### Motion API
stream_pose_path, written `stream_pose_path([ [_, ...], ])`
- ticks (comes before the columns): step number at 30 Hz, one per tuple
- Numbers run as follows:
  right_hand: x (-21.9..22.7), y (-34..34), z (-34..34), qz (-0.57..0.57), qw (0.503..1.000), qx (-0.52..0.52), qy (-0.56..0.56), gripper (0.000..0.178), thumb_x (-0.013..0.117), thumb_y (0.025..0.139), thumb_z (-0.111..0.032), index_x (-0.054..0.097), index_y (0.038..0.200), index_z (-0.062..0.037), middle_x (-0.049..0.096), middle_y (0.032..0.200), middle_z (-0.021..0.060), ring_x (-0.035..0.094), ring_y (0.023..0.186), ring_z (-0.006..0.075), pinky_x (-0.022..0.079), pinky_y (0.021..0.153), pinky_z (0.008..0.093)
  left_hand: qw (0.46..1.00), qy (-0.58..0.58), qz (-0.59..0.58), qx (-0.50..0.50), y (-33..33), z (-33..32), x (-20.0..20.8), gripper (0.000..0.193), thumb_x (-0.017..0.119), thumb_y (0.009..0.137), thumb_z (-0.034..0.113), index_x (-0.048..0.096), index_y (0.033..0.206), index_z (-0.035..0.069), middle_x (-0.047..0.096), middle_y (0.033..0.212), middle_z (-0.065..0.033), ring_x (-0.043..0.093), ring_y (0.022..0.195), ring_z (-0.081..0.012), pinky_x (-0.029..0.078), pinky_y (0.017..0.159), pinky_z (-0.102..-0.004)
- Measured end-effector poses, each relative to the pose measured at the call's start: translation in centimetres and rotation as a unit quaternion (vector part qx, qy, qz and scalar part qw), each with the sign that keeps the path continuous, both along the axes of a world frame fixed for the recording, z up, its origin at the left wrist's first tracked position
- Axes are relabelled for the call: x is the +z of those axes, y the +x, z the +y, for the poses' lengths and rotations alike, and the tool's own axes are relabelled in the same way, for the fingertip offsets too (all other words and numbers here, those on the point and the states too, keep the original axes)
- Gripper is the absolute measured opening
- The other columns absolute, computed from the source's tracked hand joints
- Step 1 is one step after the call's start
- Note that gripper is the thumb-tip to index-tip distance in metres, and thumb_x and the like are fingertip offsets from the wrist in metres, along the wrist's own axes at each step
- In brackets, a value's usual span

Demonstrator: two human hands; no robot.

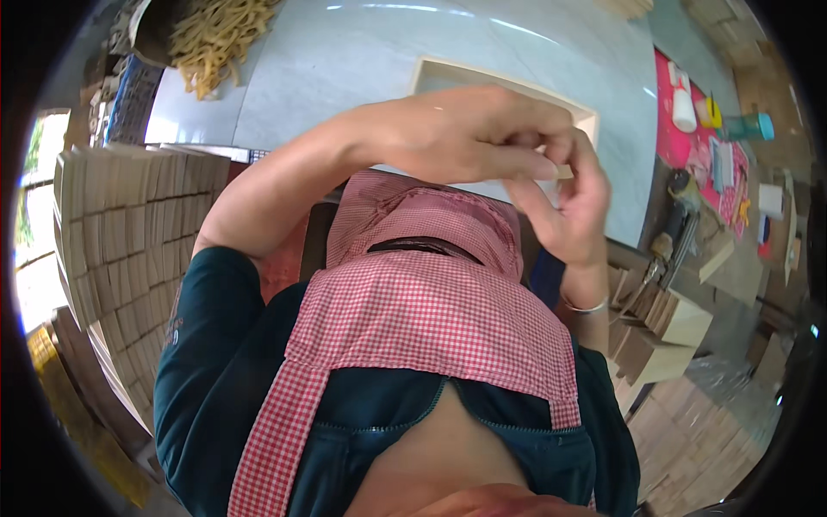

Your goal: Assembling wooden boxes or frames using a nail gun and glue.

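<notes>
My left hand [469, 133] reaches across in front of me, its thumb and fingers bent together in a pinch. Facing it, my right hand [573, 211] has its thumb and curled fingers closed in toward the same spot. Between the fingertips shows a small tan piece [564, 171], perhaps the end of a strip; most of it is hidden by the fingers. Beneath and behind both hands, a shallow pale wooden frame [588, 121] lies on the grey-white tabletop [345, 52]. Whether the frame has a bottom is hard to see.
Tan strips [211, 43] are heaped at the far left beside a metal bowl [151, 30]. Stacked wooden slats [129, 224] rise at my left. On the right, a pink surface [668, 112] carries a white bottle [683, 110] and a teal-lidded jar [749, 127]. Wooden boards [663, 336] stand below.
</notes>
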State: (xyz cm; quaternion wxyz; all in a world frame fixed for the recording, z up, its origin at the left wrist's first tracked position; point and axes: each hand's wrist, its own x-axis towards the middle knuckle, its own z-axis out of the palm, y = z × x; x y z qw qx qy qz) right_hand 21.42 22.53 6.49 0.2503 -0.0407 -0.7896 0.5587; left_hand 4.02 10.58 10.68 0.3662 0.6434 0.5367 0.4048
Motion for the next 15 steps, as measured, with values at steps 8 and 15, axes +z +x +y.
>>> stream_pose_path([
  [8,0.7,1.3,-1.7,-0.004,0.988,0.148,-0.033,0.009,0.073,0.085,-0.006,0.064,0.082,-0.0079,0.058,0.061,-0.0051,0.038,0.048,0.0111,0.044,0.071,0.0245,0.987,-0.154,-0.039,0.002,-2.9,-3.5,-1.2,0.017,0.073,0.093,0.021,0.066,0.092,0.006,0.058,0.069,0.0024,0.047,0.057,-0.0101,0.041,0.065,-0.0265],
  [15,0.8,2.2,8.4,-0.137,0.928,0.096,0.334,0.054,0.083,0.077,-0.051,0.043,0.066,-0.0164,0.042,0.061,-0.0056,0.044,0.061,0.0158,0.038,0.092,0.0364,0.942,-0.02,0.333,0.026,-7.3,-6.3,-3.5,0.049,0.088,0.07,0.049,0.061,0.083,0.01,0.062,0.075,0.0004,0.054,0.064,-0.0191,0.044,0.1,-0.0409],
])
